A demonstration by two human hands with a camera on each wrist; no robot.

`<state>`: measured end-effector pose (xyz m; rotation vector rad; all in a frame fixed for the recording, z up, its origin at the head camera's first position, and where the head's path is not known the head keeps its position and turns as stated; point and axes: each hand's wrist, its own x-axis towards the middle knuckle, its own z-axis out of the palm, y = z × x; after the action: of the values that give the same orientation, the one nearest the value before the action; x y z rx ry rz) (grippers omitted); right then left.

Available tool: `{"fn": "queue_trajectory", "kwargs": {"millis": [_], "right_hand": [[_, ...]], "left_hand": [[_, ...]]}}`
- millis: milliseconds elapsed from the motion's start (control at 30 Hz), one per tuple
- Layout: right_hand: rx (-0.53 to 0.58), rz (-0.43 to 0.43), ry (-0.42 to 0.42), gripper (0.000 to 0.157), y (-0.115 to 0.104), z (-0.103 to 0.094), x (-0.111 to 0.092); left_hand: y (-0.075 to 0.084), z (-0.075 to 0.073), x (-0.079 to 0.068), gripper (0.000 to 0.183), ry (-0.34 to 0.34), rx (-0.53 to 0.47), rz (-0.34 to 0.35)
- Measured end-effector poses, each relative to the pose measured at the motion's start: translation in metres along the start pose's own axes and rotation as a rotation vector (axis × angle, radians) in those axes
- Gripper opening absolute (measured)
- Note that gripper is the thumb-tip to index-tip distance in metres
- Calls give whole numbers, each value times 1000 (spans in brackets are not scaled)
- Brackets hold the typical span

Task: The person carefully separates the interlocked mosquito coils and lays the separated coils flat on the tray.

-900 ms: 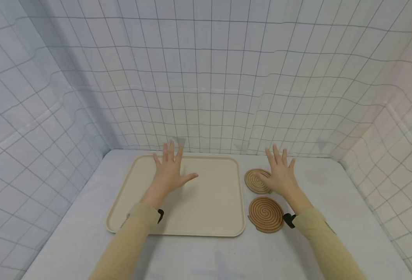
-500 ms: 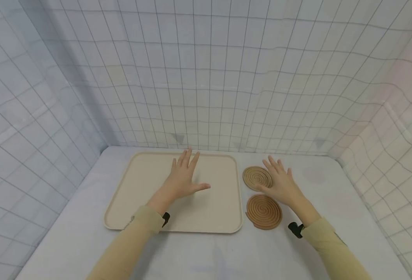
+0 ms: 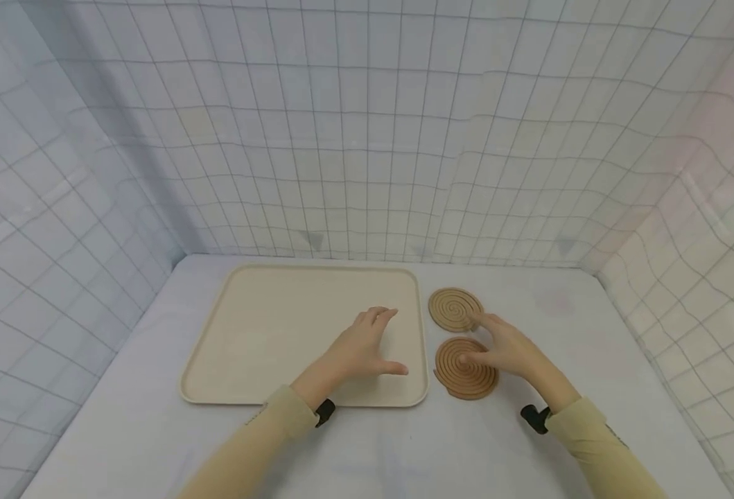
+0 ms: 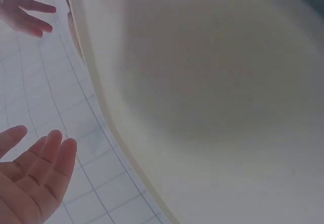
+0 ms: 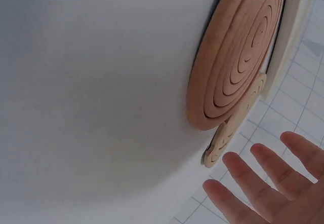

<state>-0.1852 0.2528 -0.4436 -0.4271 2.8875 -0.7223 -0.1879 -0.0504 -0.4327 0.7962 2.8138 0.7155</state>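
Observation:
Two round spiral-patterned discs lie flat beside a cream tray (image 3: pixel 279 333) in the head view. The paler tan disc (image 3: pixel 450 308) is farther back; the darker brown disc (image 3: pixel 460 384) is nearer. My right hand (image 3: pixel 510 350) hovers over their right edges, thumb above the darker one and fingertips by the paler one, holding nothing. In the right wrist view its spread fingers (image 5: pixel 258 191) show below both discs. Above the tray's right part, my left hand (image 3: pixel 357 350) has its thumb apart from loosely bent fingers and grips nothing; the left wrist view shows its palm (image 4: pixel 30 188).
A white cloth (image 3: pixel 367 450) covers the table under the tray and discs. Grid-patterned white sheets (image 3: pixel 367 138) rise at the back and on both sides. Each wrist carries a small black device (image 3: pixel 535 419) below the sleeve cuff.
My left hand has moved right and nearer across the tray, its fingers less spread. My right hand has come down and nearer, toward the gap between the discs.

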Motion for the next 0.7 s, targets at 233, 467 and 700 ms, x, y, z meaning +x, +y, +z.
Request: {"fn": "queue_trajectory", "kwargs": {"millis": [233, 467, 700], "right_hand": [[18, 43, -98, 94, 10, 3, -1], [73, 88, -170, 91, 21, 1, -5], [95, 117, -187, 67, 32, 1, -6]], "left_hand": [[25, 24, 9, 92, -113, -145, -54], [56, 44, 14, 87, -118, -195, -107], [74, 60, 20, 61, -144, -503, -269]]}}
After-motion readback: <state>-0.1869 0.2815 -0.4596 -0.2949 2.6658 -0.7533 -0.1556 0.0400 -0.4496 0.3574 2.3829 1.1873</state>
